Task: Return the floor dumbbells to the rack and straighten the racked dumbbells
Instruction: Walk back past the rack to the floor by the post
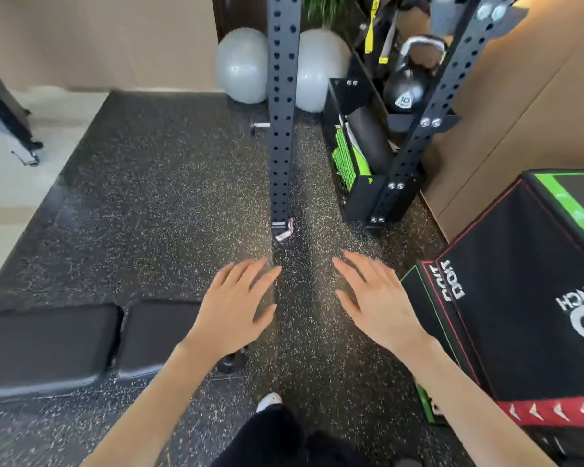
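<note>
Both hands are stretched forward above the speckled rubber floor point(149, 197), palms down and fingers spread. The left hand point(233, 305) holds nothing; its grip is released. The right hand point(378, 298) is also released and empty, and the two hands are near each other but apart.

Of the task's things very little shows. Just behind the black upright post point(282, 112), on its left side, a small dumbbell end point(259, 125) lies on the floor: a dark round head with a short pale metal handle. Most of it is hidden by the post. Under the left wrist a dark round object point(230, 364) sits on the floor beside the black bench pad point(48, 342); I cannot tell if it is a dumbbell head.

To the right stands a storage rack point(418, 136) against the wooden wall. On its shelf there is a black kettlebell point(406, 87) with a silver handle and the number 10 on it. Below it a black foam roller point(368, 139) leans beside something bright green. No dumbbell on this rack can be made out.

Two grey exercise balls point(241, 65) rest behind the post. A black plyo box point(526, 291) with white letters is just beside the right hand. A white shoe tip point(268, 401) shows at the bottom.
</note>
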A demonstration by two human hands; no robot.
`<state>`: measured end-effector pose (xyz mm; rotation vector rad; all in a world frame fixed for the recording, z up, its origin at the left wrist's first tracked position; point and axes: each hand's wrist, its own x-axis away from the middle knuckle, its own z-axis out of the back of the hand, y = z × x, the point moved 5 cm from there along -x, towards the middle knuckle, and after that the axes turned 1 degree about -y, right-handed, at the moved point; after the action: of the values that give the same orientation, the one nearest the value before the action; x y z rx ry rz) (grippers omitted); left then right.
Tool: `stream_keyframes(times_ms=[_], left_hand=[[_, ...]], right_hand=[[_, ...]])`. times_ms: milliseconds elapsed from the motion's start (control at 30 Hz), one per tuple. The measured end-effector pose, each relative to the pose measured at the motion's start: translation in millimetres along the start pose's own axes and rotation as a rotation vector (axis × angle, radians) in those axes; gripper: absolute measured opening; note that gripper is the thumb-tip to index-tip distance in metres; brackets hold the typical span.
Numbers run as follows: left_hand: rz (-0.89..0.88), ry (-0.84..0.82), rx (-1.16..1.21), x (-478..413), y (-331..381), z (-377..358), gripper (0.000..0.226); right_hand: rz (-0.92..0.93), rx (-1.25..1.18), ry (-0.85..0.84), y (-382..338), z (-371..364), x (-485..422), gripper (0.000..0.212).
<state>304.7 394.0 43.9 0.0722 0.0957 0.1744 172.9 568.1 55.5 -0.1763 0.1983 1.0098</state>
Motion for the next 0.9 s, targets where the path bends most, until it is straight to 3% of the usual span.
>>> stream_keyframes(times_ms=[300, 567, 900], left_hand=[[0.058, -0.041, 0.063, -62.7, -65.8, -25.9, 0.057], [0.16, -0.094, 0.041, -140.4, -127.7, -47.3, 0.056], [0.307, 0.016, 0.011, -282.5, -207.7, -20.2, 0.052]], right_hand=[[-0.02, -0.054, -0.098, 4.9, -53.0, -88.3, 0.05], [0.122, -0.015, -0.265, 35.2, -108.2, -195.5, 0.054], [0.332, -0.01, -0.197, 72.3, -108.7, -398.5, 0.052]])
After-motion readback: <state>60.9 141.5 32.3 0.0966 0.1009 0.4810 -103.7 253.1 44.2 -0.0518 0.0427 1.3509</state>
